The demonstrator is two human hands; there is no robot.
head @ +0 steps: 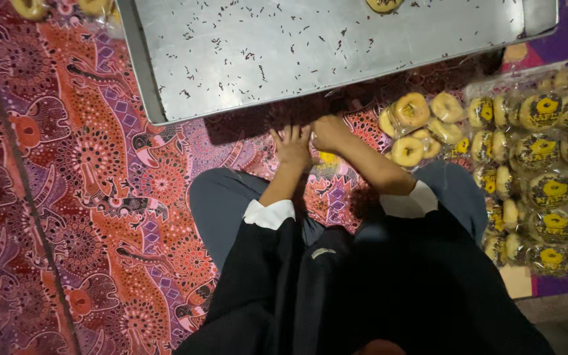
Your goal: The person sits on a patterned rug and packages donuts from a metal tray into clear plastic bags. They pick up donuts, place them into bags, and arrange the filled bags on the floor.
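My left hand lies flat on the patterned cloth with its fingers spread, just below the near edge of a large metal tray. Right beside it, my right hand is curled shut at the top of a clear packet with a yellow label, which lies between my wrists. What the packet holds is hidden. Loose bagged ring donuts lie close to the right of my right hand.
The tray is strewn with dark sprinkles and holds one donut at its far edge. Several rows of packed donuts with yellow labels fill the right side. More donuts sit at the top left. My crossed legs rest on the red-purple cloth.
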